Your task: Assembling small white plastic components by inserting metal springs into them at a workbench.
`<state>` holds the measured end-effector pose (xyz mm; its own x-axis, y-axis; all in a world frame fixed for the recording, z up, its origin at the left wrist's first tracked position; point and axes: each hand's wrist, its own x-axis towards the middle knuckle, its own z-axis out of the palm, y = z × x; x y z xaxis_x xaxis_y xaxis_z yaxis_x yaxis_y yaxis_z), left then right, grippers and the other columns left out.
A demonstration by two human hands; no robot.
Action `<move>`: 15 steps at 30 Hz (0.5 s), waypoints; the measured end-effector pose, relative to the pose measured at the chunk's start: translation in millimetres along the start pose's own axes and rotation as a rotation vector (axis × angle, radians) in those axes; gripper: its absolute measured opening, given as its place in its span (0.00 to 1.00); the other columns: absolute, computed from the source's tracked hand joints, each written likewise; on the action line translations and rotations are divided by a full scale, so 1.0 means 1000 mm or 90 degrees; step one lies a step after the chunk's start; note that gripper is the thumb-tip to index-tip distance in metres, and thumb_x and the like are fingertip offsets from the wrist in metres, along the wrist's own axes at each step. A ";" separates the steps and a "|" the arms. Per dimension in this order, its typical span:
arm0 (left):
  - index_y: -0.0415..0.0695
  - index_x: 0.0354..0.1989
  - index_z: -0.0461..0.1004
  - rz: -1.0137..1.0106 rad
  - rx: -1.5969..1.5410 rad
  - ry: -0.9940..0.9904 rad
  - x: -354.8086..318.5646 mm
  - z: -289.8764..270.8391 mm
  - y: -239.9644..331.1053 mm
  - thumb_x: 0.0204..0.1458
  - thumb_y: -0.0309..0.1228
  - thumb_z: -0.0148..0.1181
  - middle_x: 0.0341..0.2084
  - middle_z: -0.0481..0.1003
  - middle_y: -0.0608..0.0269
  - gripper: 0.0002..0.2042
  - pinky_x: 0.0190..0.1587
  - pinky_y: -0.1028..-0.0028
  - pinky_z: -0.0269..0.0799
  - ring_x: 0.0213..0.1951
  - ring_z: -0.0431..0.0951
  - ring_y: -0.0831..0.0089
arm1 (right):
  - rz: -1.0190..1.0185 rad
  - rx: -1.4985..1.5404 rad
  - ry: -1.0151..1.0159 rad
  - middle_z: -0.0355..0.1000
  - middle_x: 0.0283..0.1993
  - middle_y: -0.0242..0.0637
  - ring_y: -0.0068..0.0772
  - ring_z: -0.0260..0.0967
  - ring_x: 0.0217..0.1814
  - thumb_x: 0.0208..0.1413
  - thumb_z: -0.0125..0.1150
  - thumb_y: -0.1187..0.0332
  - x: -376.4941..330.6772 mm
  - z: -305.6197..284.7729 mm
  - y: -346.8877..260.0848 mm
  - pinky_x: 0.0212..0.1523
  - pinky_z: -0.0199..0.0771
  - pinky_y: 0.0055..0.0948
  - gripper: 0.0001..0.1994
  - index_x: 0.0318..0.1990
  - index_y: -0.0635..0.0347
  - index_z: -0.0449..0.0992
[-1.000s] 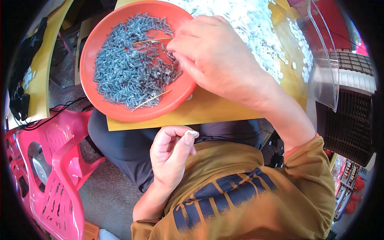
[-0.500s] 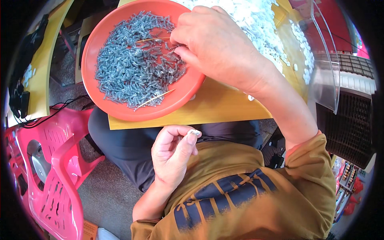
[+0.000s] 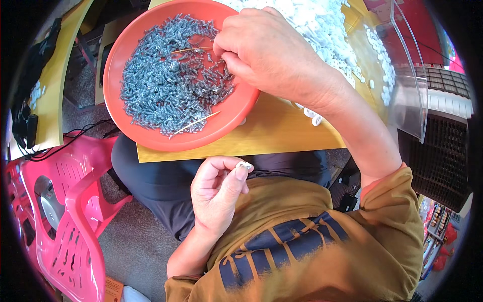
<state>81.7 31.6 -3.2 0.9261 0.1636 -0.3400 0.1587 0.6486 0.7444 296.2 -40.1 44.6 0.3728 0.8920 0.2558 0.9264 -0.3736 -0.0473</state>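
My left hand [image 3: 215, 196] is closed in front of my lap, below the table edge. Between its thumb and forefinger is a small white plastic part [image 3: 244, 165]. My right hand [image 3: 269, 53] reaches over the right side of a shallow orange-red basin [image 3: 209, 142]. Its thumb and fingers are drawn together above the springs, and whatever is at the fingertips is hidden. Inside the basin lies a heap of small metal coil springs [image 3: 161, 83]. One thin wooden pick [image 3: 196, 124] rests on the near springs, another pick [image 3: 188, 50] farther back.
A large pile of white plastic parts [image 3: 322, 38] covers the back right of the yellow table [image 3: 282, 136]. A few loose white parts [image 3: 316, 120] lie beneath my right forearm. At the right stands a clear plastic panel [image 3: 410, 100]. A pink chair [image 3: 75, 201] is on my left.
My right fingers have drawn in and up slightly from the springs. The right forearm has shifted a little, uncovering more of the loose white parts. My left hand has stayed in place.
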 end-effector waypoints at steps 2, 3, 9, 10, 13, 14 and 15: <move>0.38 0.34 0.68 0.000 -0.002 0.001 0.000 0.001 0.000 0.52 0.24 0.55 0.30 0.73 0.63 0.04 0.28 0.85 0.65 0.24 0.68 0.85 | -0.008 -0.007 0.012 0.71 0.23 0.35 0.36 0.71 0.32 0.39 0.57 0.69 0.000 -0.001 0.000 0.35 0.66 0.38 0.04 0.20 0.55 0.76; 0.38 0.34 0.68 0.000 -0.004 0.002 0.000 0.001 0.000 0.52 0.24 0.55 0.30 0.73 0.62 0.04 0.28 0.85 0.65 0.24 0.68 0.85 | -0.005 -0.007 0.001 0.71 0.23 0.35 0.36 0.71 0.32 0.39 0.56 0.69 0.000 -0.002 -0.001 0.35 0.66 0.37 0.04 0.21 0.55 0.76; 0.38 0.34 0.68 -0.001 -0.014 0.005 0.000 0.000 -0.001 0.52 0.24 0.54 0.30 0.73 0.62 0.04 0.28 0.85 0.65 0.24 0.68 0.84 | 0.020 0.045 -0.036 0.67 0.25 0.35 0.39 0.65 0.32 0.41 0.56 0.72 -0.001 -0.005 -0.006 0.33 0.61 0.38 0.02 0.24 0.58 0.73; 0.38 0.34 0.68 -0.001 -0.014 0.005 0.000 0.000 -0.001 0.52 0.24 0.54 0.30 0.73 0.62 0.04 0.28 0.85 0.65 0.24 0.68 0.84 | 0.018 0.026 -0.038 0.67 0.25 0.35 0.39 0.65 0.32 0.41 0.56 0.71 -0.001 -0.004 -0.006 0.32 0.60 0.38 0.02 0.24 0.58 0.72; 0.38 0.34 0.68 0.000 -0.017 0.005 0.000 0.001 -0.001 0.52 0.23 0.54 0.30 0.73 0.62 0.04 0.28 0.85 0.65 0.24 0.68 0.84 | -0.011 -0.013 -0.042 0.71 0.22 0.36 0.36 0.71 0.32 0.38 0.57 0.70 0.002 -0.006 -0.005 0.34 0.66 0.37 0.04 0.23 0.56 0.76; 0.38 0.34 0.68 0.002 -0.017 0.006 0.000 0.001 -0.001 0.52 0.23 0.54 0.30 0.73 0.62 0.04 0.28 0.85 0.65 0.24 0.69 0.84 | -0.012 -0.012 -0.042 0.71 0.22 0.36 0.36 0.71 0.32 0.38 0.57 0.70 0.003 -0.006 -0.004 0.34 0.66 0.37 0.04 0.23 0.56 0.76; 0.38 0.34 0.68 0.004 -0.016 0.006 0.000 0.001 -0.001 0.52 0.23 0.54 0.30 0.73 0.62 0.04 0.28 0.85 0.65 0.24 0.69 0.84 | -0.019 -0.018 -0.053 0.72 0.22 0.35 0.36 0.71 0.32 0.38 0.57 0.69 0.005 -0.006 -0.003 0.34 0.66 0.36 0.04 0.23 0.56 0.76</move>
<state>82.1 30.2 -2.8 0.9237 0.1751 -0.3406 0.1437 0.6659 0.7320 294.6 -36.5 51.8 0.3499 0.9203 0.1749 0.9355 -0.3531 -0.0135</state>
